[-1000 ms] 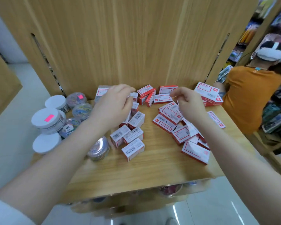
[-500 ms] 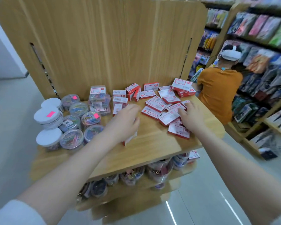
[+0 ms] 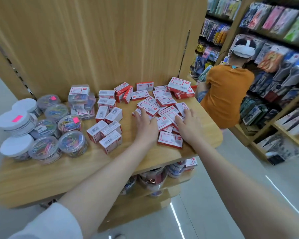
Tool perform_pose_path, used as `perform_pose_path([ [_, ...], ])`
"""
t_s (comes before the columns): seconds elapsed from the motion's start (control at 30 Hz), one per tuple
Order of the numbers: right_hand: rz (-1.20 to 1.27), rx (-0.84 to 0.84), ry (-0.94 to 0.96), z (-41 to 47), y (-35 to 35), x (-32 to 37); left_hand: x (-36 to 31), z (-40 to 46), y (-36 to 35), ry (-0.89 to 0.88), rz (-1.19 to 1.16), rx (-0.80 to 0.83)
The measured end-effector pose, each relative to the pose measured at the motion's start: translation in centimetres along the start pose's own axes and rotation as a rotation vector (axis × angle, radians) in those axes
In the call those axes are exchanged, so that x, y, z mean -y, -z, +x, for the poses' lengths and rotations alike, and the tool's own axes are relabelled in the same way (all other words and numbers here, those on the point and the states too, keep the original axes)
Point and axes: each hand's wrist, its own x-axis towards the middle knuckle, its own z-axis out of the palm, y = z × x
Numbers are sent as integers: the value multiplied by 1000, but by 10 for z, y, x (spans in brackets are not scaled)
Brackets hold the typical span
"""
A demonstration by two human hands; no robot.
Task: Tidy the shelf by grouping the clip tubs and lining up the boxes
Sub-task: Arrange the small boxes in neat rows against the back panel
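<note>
Wooden shelf (image 3: 59, 173): head view, holding every item.
Clip tubs (image 3: 41, 128): grouped at left end.
Small boxes (image 3: 107, 128): loose cluster, centre.
Flat boxes (image 3: 162, 104): jumbled pile, right side.
Left hand (image 3: 146, 125): flat, fingers straight, on pile.
Right hand (image 3: 188, 125): flat, fingers spread, pressing pile.
</note>
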Motion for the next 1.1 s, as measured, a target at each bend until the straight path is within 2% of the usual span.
perform_pose_path([
  [0.27, -29, -71, 29, -19, -3, 9, 5, 0, 2, -50, -46, -30],
  [0.33, 75, -87, 137, -24, 3, 15, 9, -8, 9, -122, -78, -76],
  [0.43, 222, -12, 421, -33, 13, 40, 11, -28, 34, -386, -104, -218],
  [0.53, 224, 58, 617, -45, 12, 75, 13, -49, 74, -556, -96, -354],
  [0.67, 233, 102, 728, -67, -2, 113, 30, -72, 130, -553, -37, -498],
  [0.83, 234, 171, 833, -87, -18, 164, 64, -90, 198, -602, 168, -584],
  [0.93, 264, 181, 832, -86, -31, 200, 83, -83, 240, -594, 248, -590],
  [1.1, 275, 153, 748, -82, -63, 253, 111, -59, 301, -437, 174, -590],
])
